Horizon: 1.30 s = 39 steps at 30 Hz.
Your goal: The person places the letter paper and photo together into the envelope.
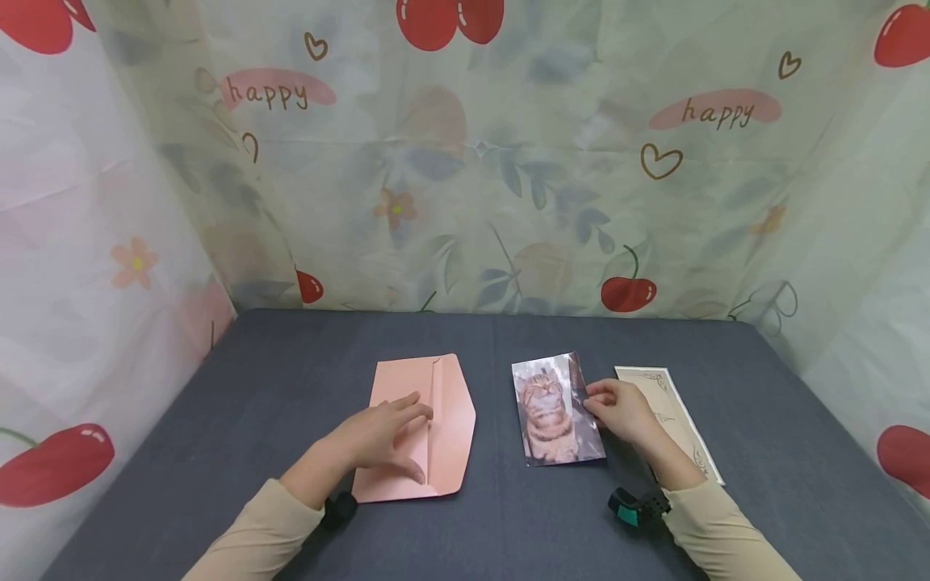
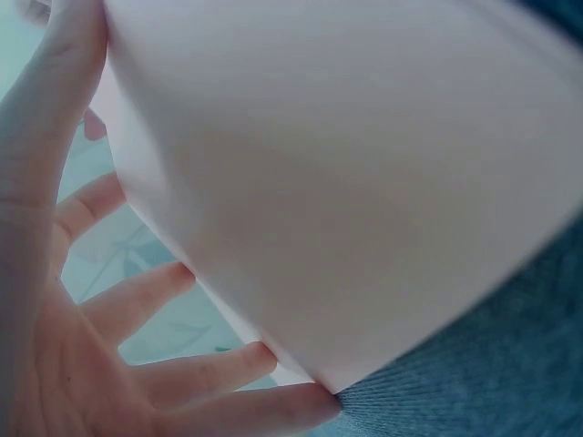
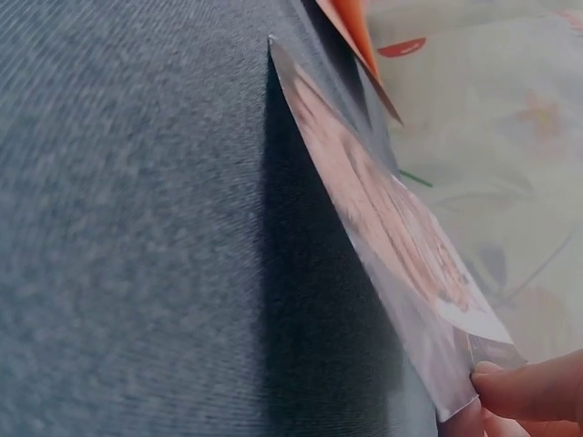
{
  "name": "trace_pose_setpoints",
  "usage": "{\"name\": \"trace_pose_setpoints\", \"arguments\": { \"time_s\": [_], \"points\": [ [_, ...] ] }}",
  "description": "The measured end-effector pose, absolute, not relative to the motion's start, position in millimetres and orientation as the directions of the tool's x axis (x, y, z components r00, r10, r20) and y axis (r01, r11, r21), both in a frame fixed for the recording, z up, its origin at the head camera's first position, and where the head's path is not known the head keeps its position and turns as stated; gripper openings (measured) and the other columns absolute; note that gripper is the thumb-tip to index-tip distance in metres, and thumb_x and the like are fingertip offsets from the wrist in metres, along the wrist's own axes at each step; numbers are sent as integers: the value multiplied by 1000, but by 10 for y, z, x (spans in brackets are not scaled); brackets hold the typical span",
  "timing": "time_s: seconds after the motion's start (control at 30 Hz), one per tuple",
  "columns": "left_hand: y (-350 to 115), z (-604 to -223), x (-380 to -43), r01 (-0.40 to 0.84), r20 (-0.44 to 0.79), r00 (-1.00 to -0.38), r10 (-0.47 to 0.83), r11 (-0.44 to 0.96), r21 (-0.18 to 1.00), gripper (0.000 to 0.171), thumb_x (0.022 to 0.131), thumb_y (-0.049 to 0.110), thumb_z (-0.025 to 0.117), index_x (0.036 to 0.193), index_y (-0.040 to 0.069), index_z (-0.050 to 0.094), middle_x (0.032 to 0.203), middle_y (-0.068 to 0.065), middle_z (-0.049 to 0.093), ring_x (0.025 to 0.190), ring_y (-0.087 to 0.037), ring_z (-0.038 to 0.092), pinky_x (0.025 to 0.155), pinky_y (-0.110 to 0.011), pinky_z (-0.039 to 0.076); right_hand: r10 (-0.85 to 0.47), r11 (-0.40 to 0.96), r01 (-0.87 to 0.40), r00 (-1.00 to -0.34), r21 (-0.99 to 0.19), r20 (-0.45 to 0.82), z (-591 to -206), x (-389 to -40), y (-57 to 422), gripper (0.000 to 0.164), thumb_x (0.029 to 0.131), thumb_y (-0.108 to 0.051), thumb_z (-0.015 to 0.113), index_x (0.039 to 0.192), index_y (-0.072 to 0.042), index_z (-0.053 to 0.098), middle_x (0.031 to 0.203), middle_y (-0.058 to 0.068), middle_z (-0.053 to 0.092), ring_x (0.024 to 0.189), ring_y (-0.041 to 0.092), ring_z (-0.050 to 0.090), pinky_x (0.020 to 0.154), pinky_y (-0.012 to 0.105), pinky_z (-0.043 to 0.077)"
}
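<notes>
A pink envelope [image 1: 454, 436] lies on the dark tabletop with its flap unfolded to the right. My left hand [image 1: 388, 432] rests over it, fingers spread; their tips touch the edge beside the flap fold. In the left wrist view, the spread fingers of that hand [image 2: 137, 355] meet the edge of the pale envelope paper [image 2: 346, 200]. My right hand [image 1: 621, 411] pinches the right edge of a glossy cat photo [image 1: 548, 411] between thumb and fingers. In the right wrist view the photo [image 3: 364, 209] slants, its held side raised off the cloth.
A cream card with a white border and ornate corners [image 1: 647, 379] lies on the right, partly under my right forearm. A black band with a teal part [image 1: 635, 510] shows by the right wrist. A printed curtain [image 1: 472, 161] stands behind the dark tabletop [image 1: 291, 363].
</notes>
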<state>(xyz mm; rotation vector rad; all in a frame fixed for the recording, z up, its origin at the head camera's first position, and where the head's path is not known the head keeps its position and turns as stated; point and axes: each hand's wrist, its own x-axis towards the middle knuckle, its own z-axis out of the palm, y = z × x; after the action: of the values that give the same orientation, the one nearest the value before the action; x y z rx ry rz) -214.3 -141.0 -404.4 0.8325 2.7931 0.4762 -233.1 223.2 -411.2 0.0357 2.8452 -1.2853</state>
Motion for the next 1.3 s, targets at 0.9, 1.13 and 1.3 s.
{"name": "trace_pose_setpoints", "arguments": {
  "time_s": [0.9,1.13,1.3],
  "points": [
    [-1430,-4056,-2150,523,-73,-812,580,777,350,76,62,58,77,123,21,50,148,-20,36,124,-42,48,93,-53,44,-34,642,-49,-999,-766,36,-3931,-2337,2107,25,87,-4,60,109,9,59,91,22,67,70,12,60,64,29,55],
    [-1426,-4050,-2146,512,-78,-816,572,780,360,75,62,57,77,122,22,50,148,-19,36,124,-42,48,92,-53,44,-45,639,-63,-998,-767,45,-3898,-2335,2073,25,88,-4,60,109,9,59,92,23,67,72,13,61,66,29,56],
    [-1428,-4049,-2143,512,-75,-817,572,779,362,74,62,56,78,121,22,50,148,-19,36,124,-42,48,92,-53,44,-46,630,-63,-998,-774,44,-3888,-2333,2052,25,88,-4,60,109,9,59,93,23,67,74,14,62,67,31,56]
  ]
}}
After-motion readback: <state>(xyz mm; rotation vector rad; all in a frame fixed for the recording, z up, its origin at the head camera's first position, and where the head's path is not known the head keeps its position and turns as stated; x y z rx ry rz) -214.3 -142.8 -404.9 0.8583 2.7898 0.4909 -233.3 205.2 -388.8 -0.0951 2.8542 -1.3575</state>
